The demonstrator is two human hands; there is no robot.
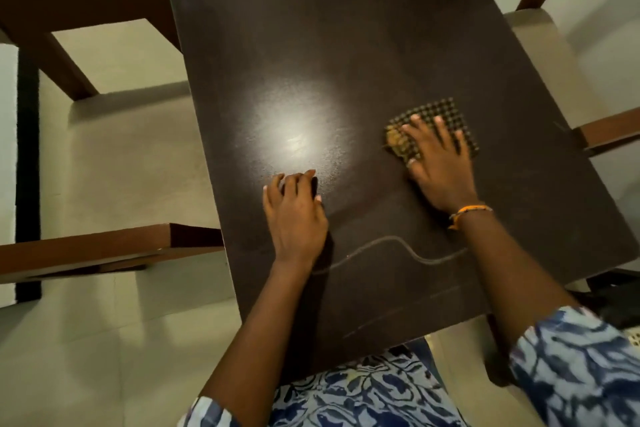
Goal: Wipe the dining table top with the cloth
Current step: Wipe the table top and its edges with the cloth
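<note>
Wiping is under way, I judge: my right hand [440,163] lies flat with fingers spread on the cloth [436,126], pressing it to the table [346,28]. The checked cloth sits toward the table's right edge, about midway along what shows, part of it hidden under my palm. Spreading the fingers likely keeps the cloth from bunching as it slides. That arm reaches forward from the near right corner, wrist low, a band [469,213] around it.

My left hand [294,211] rests on bare table nearer the left edge, fingers loosely curled with tips touching the top, holding nothing. It seems placed as a brace while I lean in. A thin curved streak [391,244] marks the top between my wrists, near the front edge. Chairs [104,246] stand at both sides.
</note>
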